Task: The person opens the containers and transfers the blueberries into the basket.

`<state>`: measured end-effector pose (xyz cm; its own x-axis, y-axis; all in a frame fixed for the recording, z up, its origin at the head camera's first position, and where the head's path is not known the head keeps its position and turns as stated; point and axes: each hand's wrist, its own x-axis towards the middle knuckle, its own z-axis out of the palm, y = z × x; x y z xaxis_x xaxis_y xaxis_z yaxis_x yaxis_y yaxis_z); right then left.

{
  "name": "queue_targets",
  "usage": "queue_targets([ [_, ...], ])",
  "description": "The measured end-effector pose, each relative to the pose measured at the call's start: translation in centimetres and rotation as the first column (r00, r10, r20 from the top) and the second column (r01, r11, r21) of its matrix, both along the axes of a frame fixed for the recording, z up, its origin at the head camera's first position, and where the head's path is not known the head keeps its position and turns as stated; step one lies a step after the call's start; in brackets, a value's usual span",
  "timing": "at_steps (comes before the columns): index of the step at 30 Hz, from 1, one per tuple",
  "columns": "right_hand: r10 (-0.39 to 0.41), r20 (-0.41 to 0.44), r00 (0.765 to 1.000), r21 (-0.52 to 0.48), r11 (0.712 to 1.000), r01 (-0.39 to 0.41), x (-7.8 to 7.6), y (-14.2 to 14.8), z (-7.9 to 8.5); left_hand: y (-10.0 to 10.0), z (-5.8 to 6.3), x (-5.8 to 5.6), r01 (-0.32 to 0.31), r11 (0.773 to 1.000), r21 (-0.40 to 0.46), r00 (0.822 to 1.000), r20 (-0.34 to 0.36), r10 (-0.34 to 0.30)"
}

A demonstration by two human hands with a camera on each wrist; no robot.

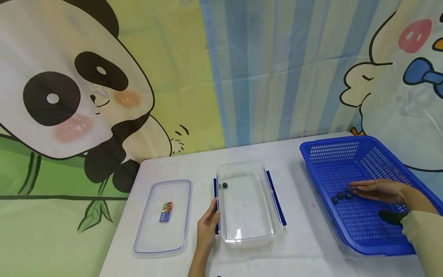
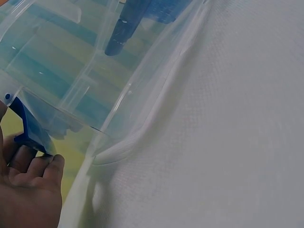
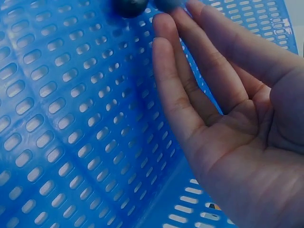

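A clear plastic container (image 1: pixel 247 215) with blue side latches stands on the table, and one blueberry (image 1: pixel 225 185) lies inside near its left wall. My left hand (image 1: pixel 207 227) holds the container's left side, its fingers bent around a blue latch (image 2: pixel 29 126) in the left wrist view. Over the blue basket (image 1: pixel 368 234), my right hand (image 1: pixel 382 191) reaches down with fingertips together at a bluish berry (image 3: pixel 166 4), seemingly pinching it. More dark blueberries (image 1: pixel 340 196) lie beside those fingertips. The top of the berry is cut off in the right wrist view.
A clear lid (image 1: pixel 149 234) with a blue rim and a coloured label lies left of the container. Under the basket sits a clear tray-like edge (image 1: pixel 327 217). A cartoon-print curtain (image 1: pixel 249 77) hangs behind the white table (image 1: pixel 197 165).
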<state>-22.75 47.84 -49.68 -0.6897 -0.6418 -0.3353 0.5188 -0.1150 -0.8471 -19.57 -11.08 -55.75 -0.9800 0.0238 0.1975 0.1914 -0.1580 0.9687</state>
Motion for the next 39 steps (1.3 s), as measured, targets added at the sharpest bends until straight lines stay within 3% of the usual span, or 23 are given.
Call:
queue_targets([
  [14,0.045,0.009,0.999,-0.177,0.983,-0.043,-0.8,-0.7,0.7,0.0,0.0,0.0,-0.006,1.0,-0.005,1.0,0.019,0.006],
  [17,0.011,-0.037,0.999,-0.143,0.99,-0.016,-1.3,-2.0,1.7,-0.1,0.0,0.0,-0.008,1.0,-0.003,1.0,0.019,0.009],
  [21,-0.036,-0.182,0.983,-0.066,0.998,0.025,-2.5,-5.0,3.9,-0.1,0.0,0.1,-0.004,1.0,-0.002,1.0,0.018,0.004],
  [26,-0.091,-0.357,0.93,0.027,0.994,0.108,-4.6,-11.0,7.4,-0.2,0.0,0.1,0.002,1.0,-0.004,1.0,0.014,-0.002],
  [30,-0.095,-0.388,0.917,0.16,0.973,0.168,-6.4,-18.0,9.4,-0.3,0.0,0.1,-0.001,1.0,-0.005,1.0,0.015,0.001],
  [34,0.013,-0.356,0.934,0.202,0.977,0.063,-8.0,-25.2,9.5,-0.4,-0.1,0.0,0.008,1.0,-0.001,1.0,0.025,-0.008],
  [39,0.149,-0.264,0.953,0.239,0.967,-0.085,-9.3,-33.1,7.1,-0.3,-0.1,-0.1,0.021,1.0,0.0,0.999,0.048,-0.021],
])
